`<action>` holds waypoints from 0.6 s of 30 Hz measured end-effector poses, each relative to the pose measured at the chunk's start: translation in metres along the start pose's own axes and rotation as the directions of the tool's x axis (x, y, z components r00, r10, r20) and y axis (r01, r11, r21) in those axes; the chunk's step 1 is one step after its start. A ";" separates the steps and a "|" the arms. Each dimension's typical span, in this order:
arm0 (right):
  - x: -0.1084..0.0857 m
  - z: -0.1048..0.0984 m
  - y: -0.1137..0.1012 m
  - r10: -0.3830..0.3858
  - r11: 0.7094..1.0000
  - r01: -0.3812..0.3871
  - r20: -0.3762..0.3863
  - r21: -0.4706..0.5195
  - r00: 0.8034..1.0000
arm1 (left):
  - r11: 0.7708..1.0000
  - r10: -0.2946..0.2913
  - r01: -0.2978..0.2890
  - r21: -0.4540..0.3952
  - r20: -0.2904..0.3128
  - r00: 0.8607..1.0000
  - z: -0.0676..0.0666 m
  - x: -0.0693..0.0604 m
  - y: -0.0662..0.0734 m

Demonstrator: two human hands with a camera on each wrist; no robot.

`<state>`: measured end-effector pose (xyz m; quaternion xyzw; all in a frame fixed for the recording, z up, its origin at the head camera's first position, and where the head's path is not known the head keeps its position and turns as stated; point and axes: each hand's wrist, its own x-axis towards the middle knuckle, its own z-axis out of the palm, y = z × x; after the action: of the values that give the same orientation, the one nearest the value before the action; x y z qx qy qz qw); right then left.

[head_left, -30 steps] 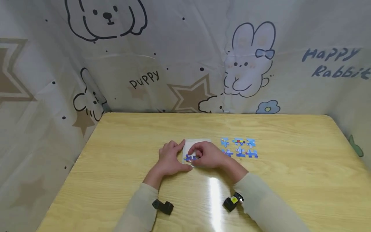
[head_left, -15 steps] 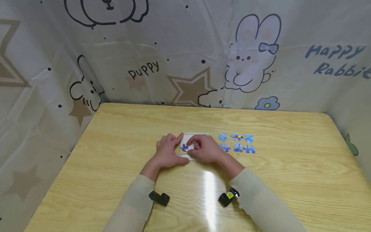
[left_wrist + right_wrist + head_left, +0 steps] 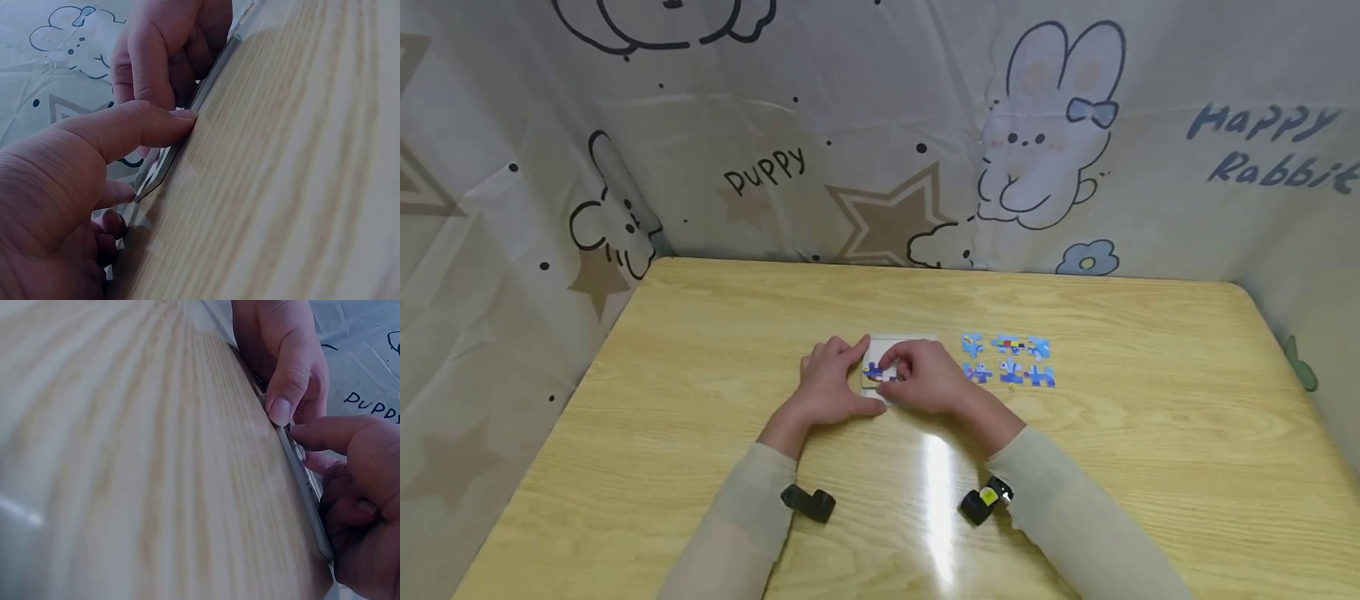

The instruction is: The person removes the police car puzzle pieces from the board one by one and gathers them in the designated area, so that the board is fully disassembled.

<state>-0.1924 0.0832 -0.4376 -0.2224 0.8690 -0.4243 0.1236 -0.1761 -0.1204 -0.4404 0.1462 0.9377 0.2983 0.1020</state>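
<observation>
In the head view, a small white puzzle tray (image 3: 887, 343) lies on the table between the hands. My left hand (image 3: 830, 381) grips its left side, thumb at the near edge and index finger at the far left corner. A dark blue jigsaw piece (image 3: 872, 372) sits at the tray's left. My right hand (image 3: 927, 375) pinches another jigsaw piece (image 3: 892, 379) low over the tray, largely covered by the thumb and index finger. Both wrist views show the hands close together at the tray's thin edge (image 3: 169, 164); the pieces are hard to make out there.
Several loose blue jigsaw pieces (image 3: 1009, 360) lie in two rows right of the tray. The light wooden table (image 3: 1112, 467) ends at a printed cloth (image 3: 737, 117) behind and at the sides. Black wrist cameras (image 3: 808, 503) hang at both sleeves.
The head view has tilted down, so everything sits higher in it. My right thumb and index finger have shifted slightly over the tray, uncovering more of the left piece. My left hand keeps its hold.
</observation>
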 end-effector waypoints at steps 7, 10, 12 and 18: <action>-0.005 -0.004 0.000 -0.040 0.999 0.041 -0.032 0.028 0.999 | 1.000 0.001 -0.001 0.006 0.003 1.000 0.000 0.001 0.000; -0.009 -0.006 0.001 -0.046 0.999 0.048 -0.068 0.026 0.997 | 1.000 0.005 -0.005 0.001 0.010 1.000 0.001 0.001 0.001; -0.012 -0.008 0.001 -0.050 0.998 0.052 -0.093 0.028 0.994 | 1.000 0.003 -0.003 -0.001 0.009 1.000 0.000 0.001 0.002; -0.025 -0.018 0.000 -0.044 0.998 0.050 -0.112 0.049 0.993 | 1.000 -0.001 0.001 0.021 -0.001 1.000 -0.002 0.001 0.003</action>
<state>-0.1776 0.1077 -0.4260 -0.2156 0.8579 -0.4610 0.0708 -0.1767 -0.1186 -0.4371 0.1466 0.9409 0.2885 0.1003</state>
